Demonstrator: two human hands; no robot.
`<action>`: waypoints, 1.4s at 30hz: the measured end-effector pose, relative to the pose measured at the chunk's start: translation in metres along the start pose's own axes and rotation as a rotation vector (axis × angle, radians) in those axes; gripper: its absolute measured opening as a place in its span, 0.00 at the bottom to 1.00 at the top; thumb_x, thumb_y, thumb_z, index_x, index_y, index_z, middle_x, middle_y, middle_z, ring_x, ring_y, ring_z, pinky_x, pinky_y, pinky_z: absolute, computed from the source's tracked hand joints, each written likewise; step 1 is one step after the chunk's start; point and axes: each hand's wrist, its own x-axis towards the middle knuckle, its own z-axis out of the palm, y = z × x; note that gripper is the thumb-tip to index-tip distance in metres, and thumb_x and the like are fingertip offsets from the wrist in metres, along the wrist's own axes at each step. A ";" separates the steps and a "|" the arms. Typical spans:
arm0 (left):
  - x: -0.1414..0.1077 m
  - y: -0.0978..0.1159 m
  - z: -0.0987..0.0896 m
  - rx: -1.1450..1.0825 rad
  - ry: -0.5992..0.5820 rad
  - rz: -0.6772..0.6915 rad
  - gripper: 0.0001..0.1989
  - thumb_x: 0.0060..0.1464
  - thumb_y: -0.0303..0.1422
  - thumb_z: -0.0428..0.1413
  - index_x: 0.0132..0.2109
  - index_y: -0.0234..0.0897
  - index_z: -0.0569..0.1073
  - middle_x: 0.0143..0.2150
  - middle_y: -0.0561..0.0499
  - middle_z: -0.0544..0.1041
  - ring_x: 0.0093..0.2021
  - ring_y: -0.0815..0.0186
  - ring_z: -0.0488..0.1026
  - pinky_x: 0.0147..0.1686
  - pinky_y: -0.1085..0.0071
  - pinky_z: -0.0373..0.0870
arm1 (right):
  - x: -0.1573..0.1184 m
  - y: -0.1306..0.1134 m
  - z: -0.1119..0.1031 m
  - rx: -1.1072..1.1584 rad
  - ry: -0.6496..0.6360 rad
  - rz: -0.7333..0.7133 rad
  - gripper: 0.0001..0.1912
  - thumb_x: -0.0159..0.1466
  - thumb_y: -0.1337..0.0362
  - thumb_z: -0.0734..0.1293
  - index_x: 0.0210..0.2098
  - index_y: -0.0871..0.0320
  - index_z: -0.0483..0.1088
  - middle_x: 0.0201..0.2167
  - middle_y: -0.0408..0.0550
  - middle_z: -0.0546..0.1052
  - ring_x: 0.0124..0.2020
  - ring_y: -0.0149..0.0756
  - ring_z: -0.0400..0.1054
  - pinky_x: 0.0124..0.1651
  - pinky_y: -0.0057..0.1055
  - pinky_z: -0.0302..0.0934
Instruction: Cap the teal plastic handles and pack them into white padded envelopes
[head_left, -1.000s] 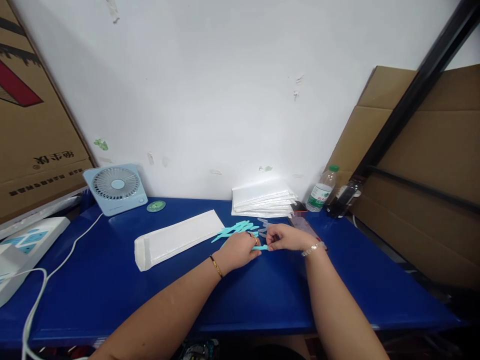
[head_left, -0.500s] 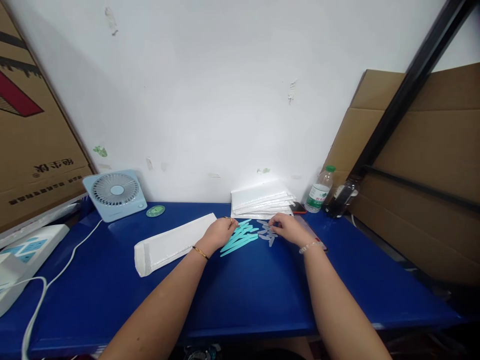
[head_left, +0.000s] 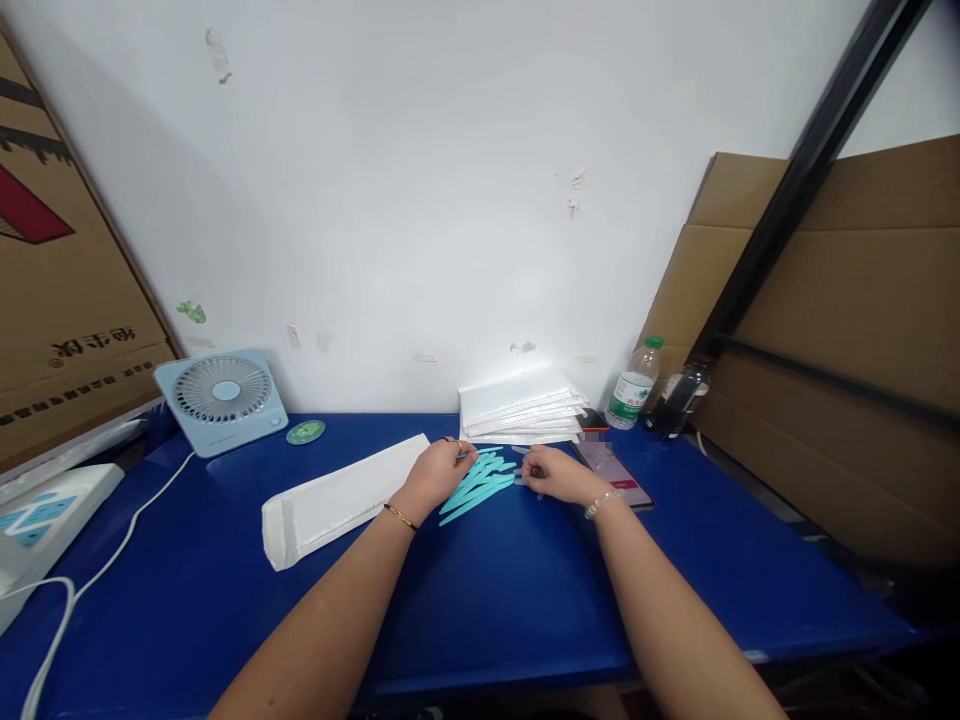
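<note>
A loose pile of thin, flat teal strips (head_left: pixel 480 487) lies on the blue table. My left hand (head_left: pixel 437 472) rests at the pile's left edge, fingers pinched together by the strips' upper ends; whether a strip is between them is hidden. Right of the teal pile are a few small, see-through grey strips (head_left: pixel 519 450), mostly covered by my right hand (head_left: pixel 556 474). Its fingers are curled closed over them, and what they grip cannot be made out. A long white padded envelope (head_left: pixel 337 498) lies left of my left hand, partly behind it.
Behind the strips is a stack of white padded envelopes (head_left: pixel 517 405). A phone (head_left: pixel 615 470) lies beside my right wrist. Two bottles, one a clear water bottle (head_left: pixel 631 388), stand at the back right. On the left are a blue fan (head_left: pixel 225 398), a green disc (head_left: pixel 306 432) and a power strip (head_left: pixel 56 525).
My right hand has moved slightly left and down, curling over the grey strips and covering most of them. More of the phone shows now. My left hand stays by the teal pile. The view has shifted slightly.
</note>
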 end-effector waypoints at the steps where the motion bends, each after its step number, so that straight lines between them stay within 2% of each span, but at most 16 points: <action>1: 0.000 0.000 0.000 0.015 0.013 0.004 0.19 0.61 0.41 0.42 0.35 0.37 0.74 0.35 0.47 0.74 0.37 0.63 0.70 0.33 0.71 0.60 | -0.001 -0.002 -0.002 -0.007 0.015 -0.009 0.03 0.54 0.71 0.64 0.27 0.60 0.70 0.30 0.45 0.70 0.27 0.29 0.66 0.31 0.24 0.60; 4: 0.001 -0.001 0.000 0.043 0.031 0.011 0.20 0.61 0.42 0.41 0.31 0.37 0.72 0.33 0.48 0.72 0.35 0.63 0.69 0.32 0.71 0.60 | -0.002 -0.008 -0.007 0.057 0.071 0.019 0.04 0.59 0.67 0.63 0.30 0.59 0.69 0.28 0.44 0.70 0.26 0.29 0.64 0.30 0.25 0.59; 8: 0.001 -0.002 -0.001 0.041 0.043 0.013 0.18 0.61 0.41 0.43 0.33 0.38 0.72 0.33 0.48 0.73 0.35 0.64 0.69 0.32 0.71 0.59 | -0.002 -0.018 -0.010 0.239 0.187 0.057 0.13 0.63 0.55 0.60 0.34 0.58 0.69 0.24 0.42 0.68 0.25 0.29 0.62 0.27 0.26 0.58; 13: 0.000 0.001 -0.004 0.042 0.063 0.023 0.18 0.62 0.41 0.42 0.33 0.38 0.72 0.33 0.49 0.73 0.35 0.64 0.69 0.31 0.71 0.58 | 0.001 -0.026 -0.010 0.439 0.302 0.051 0.17 0.60 0.51 0.63 0.37 0.58 0.71 0.24 0.43 0.69 0.24 0.29 0.62 0.26 0.26 0.58; 16: 0.000 0.001 -0.005 0.024 0.064 0.014 0.18 0.61 0.41 0.43 0.33 0.38 0.72 0.33 0.49 0.74 0.35 0.64 0.69 0.31 0.71 0.58 | 0.001 -0.028 -0.012 0.578 0.314 0.087 0.19 0.55 0.52 0.68 0.40 0.59 0.72 0.26 0.45 0.73 0.27 0.32 0.68 0.31 0.30 0.63; 19: 0.001 0.000 -0.003 0.000 0.068 0.011 0.17 0.61 0.40 0.43 0.33 0.37 0.71 0.34 0.49 0.74 0.35 0.64 0.69 0.30 0.71 0.57 | 0.003 -0.029 -0.012 0.705 0.333 0.141 0.20 0.52 0.52 0.71 0.37 0.60 0.73 0.26 0.46 0.75 0.27 0.34 0.70 0.33 0.32 0.65; 24: 0.001 0.001 -0.003 -0.043 0.079 0.012 0.17 0.61 0.40 0.43 0.33 0.37 0.71 0.34 0.50 0.74 0.35 0.65 0.70 0.31 0.71 0.58 | 0.008 -0.030 -0.003 0.837 0.424 0.179 0.18 0.53 0.50 0.70 0.29 0.60 0.71 0.22 0.45 0.73 0.20 0.29 0.66 0.26 0.28 0.63; 30: 0.000 0.005 -0.005 -0.088 0.075 0.008 0.16 0.61 0.40 0.43 0.35 0.37 0.71 0.34 0.49 0.75 0.37 0.64 0.70 0.33 0.71 0.60 | 0.012 -0.035 0.009 0.871 0.399 0.173 0.19 0.53 0.49 0.70 0.29 0.60 0.71 0.23 0.44 0.73 0.20 0.28 0.66 0.27 0.27 0.63; 35: -0.001 0.009 0.000 -0.166 0.070 0.042 0.15 0.59 0.39 0.45 0.32 0.37 0.71 0.32 0.50 0.75 0.35 0.65 0.70 0.33 0.72 0.61 | 0.014 -0.041 0.015 0.856 0.336 0.168 0.20 0.52 0.48 0.69 0.29 0.60 0.71 0.22 0.44 0.74 0.20 0.28 0.66 0.27 0.27 0.63; 38: -0.003 0.013 0.005 -0.273 -0.034 -0.009 0.16 0.58 0.41 0.45 0.33 0.36 0.73 0.27 0.52 0.74 0.30 0.67 0.70 0.29 0.73 0.62 | 0.011 -0.040 0.008 0.789 0.219 0.162 0.20 0.53 0.47 0.68 0.28 0.60 0.71 0.23 0.44 0.74 0.20 0.28 0.65 0.26 0.26 0.62; 40: -0.006 0.016 0.009 -0.328 -0.144 -0.027 0.17 0.56 0.42 0.47 0.34 0.36 0.74 0.26 0.53 0.74 0.27 0.68 0.69 0.26 0.74 0.61 | 0.005 -0.035 -0.003 0.661 0.143 0.156 0.20 0.55 0.48 0.67 0.28 0.61 0.71 0.23 0.45 0.74 0.20 0.28 0.64 0.25 0.26 0.60; 42: -0.010 0.022 0.014 -0.323 -0.232 0.020 0.15 0.54 0.42 0.49 0.34 0.37 0.75 0.27 0.53 0.75 0.26 0.68 0.70 0.25 0.75 0.61 | -0.003 -0.026 -0.015 0.484 0.125 0.142 0.19 0.57 0.49 0.65 0.28 0.61 0.72 0.23 0.45 0.74 0.21 0.28 0.64 0.25 0.26 0.58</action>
